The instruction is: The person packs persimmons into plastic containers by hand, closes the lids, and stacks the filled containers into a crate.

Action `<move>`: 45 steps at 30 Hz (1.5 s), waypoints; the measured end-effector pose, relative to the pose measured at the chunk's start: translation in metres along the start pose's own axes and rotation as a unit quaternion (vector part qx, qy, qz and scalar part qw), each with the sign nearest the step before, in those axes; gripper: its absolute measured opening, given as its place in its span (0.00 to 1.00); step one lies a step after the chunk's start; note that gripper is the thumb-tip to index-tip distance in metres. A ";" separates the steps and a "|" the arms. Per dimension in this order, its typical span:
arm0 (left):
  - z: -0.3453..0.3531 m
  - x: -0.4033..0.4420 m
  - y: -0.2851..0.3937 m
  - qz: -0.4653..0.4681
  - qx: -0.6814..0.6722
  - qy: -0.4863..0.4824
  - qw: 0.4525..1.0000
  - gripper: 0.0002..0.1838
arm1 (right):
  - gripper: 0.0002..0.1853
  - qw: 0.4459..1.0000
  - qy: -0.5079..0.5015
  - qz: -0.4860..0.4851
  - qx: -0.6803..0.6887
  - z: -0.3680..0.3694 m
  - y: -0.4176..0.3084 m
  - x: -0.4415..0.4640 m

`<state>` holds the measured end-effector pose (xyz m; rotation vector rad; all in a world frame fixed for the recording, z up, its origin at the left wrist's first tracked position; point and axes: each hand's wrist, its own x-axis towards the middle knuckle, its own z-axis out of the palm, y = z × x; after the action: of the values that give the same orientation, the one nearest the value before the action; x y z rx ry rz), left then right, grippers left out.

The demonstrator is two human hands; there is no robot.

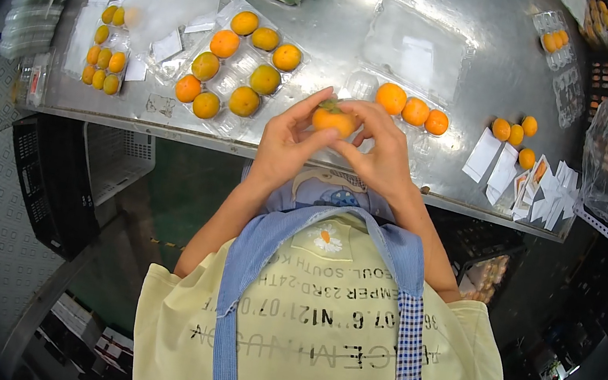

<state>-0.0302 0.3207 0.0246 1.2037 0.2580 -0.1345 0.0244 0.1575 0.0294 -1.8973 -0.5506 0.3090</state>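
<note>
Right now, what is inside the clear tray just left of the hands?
The tray holds nine round fruits, some orange, others more yellow-green. Bare cups show between them. The fruits cover the cup bottoms beneath them, so I can't see those.

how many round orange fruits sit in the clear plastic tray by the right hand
3, in a slanting row along the clear plastic tray's far side: left orange fruit, middle orange fruit, right orange fruit. The right hand may hide more.

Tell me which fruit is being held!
The orange fruit with the green top, between the left hand and right hand; the other fruits lie untouched.
</note>
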 end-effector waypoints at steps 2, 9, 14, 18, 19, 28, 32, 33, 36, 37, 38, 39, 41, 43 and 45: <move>-0.006 0.001 0.001 -0.017 -0.006 -0.016 1.000 0.30 | 0.27 0.998 -0.008 0.039 0.041 -0.002 0.001 -0.001; -0.011 0.003 0.008 -0.072 -0.023 -0.041 0.996 0.26 | 0.28 0.991 -0.024 0.083 0.101 -0.007 0.009 -0.005; -0.010 0.003 0.008 -0.047 0.006 -0.043 0.998 0.24 | 0.28 0.941 -0.027 0.156 0.298 -0.010 0.016 -0.007; -0.003 0.000 0.009 -0.033 0.001 -0.038 0.999 0.22 | 0.26 0.924 -0.049 0.186 0.331 -0.015 0.019 -0.006; -0.003 0.000 0.009 -0.035 0.005 -0.034 0.999 0.22 | 0.26 0.922 -0.052 0.186 0.336 -0.015 0.019 -0.006; -0.004 -0.001 0.011 -0.049 0.002 -0.022 0.999 0.22 | 0.24 0.914 -0.081 0.198 0.345 -0.013 0.023 -0.006; -0.003 -0.001 0.008 -0.044 0.042 -0.013 0.998 0.22 | 0.23 0.917 -0.075 0.205 0.333 -0.011 0.021 -0.006; -0.004 -0.002 0.008 -0.050 0.035 -0.013 0.998 0.23 | 0.22 0.919 -0.074 0.202 0.331 -0.010 0.022 -0.007; -0.007 -0.002 0.008 -0.062 0.015 -0.022 0.998 0.23 | 0.21 0.921 -0.071 0.201 0.326 -0.010 0.022 -0.007; -0.008 -0.002 0.008 -0.062 0.011 -0.028 0.998 0.24 | 0.20 0.920 -0.070 0.206 0.326 -0.011 0.020 -0.007; -0.009 -0.002 0.007 -0.062 0.006 -0.034 0.997 0.24 | 0.20 0.919 -0.069 0.211 0.326 -0.012 0.019 -0.007; -0.008 -0.002 0.009 -0.049 0.018 -0.034 0.998 0.24 | 0.20 0.916 -0.071 0.218 0.331 -0.013 0.019 -0.007; -0.002 -0.003 0.013 -0.022 0.041 -0.032 0.998 0.25 | 0.20 0.909 -0.075 0.232 0.339 -0.015 0.020 -0.006; -0.001 -0.002 0.007 -0.017 0.055 -0.057 0.997 0.26 | 0.19 0.925 -0.070 0.216 0.305 -0.012 0.016 -0.007; -0.002 0.001 0.003 -0.028 0.024 -0.067 0.997 0.27 | 0.19 0.927 -0.064 0.207 0.307 -0.011 0.016 -0.007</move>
<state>-0.0289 0.3239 0.0261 1.2299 0.1716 -0.2713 0.0269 0.1403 0.0188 -1.3651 -0.0980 0.7874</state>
